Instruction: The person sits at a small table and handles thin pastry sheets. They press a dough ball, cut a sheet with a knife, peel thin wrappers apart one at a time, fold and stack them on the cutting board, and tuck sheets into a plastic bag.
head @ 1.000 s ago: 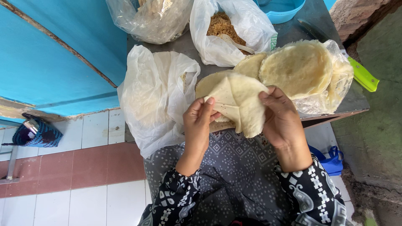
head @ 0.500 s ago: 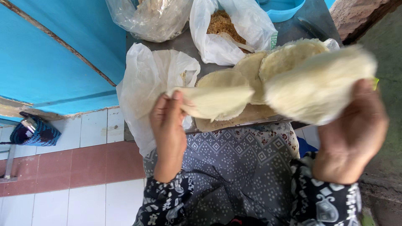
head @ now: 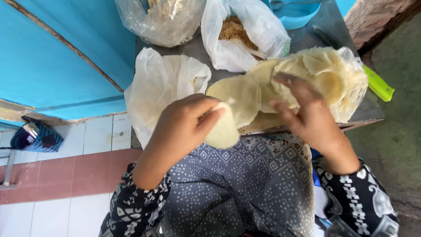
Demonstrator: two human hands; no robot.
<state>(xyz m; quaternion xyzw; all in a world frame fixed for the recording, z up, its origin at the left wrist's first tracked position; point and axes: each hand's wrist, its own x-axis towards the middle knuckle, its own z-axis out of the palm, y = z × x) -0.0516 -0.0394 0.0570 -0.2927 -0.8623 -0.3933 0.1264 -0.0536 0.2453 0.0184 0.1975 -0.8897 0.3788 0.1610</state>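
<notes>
The right hand [head: 307, 116] is smeared by motion, so its fingertips and just where they meet the stack of pale wrappers [head: 324, 79] cannot be made out. The left hand [head: 188, 125] covers part of the folded wrapper [head: 223, 131] it grips (whatever lies inside is hidden). The top edge cuts off the clear bag [head: 166, 19] and the blue bowl [head: 298, 13]. The brown crumbs [head: 234, 30] in the white bag [head: 250, 39] are too fine to identify.

Bags [head: 166, 19] crowd my worktop's [head: 307, 37] far edge; wrappers [head: 324, 74] fill the right, leaving bare grey between.
</notes>
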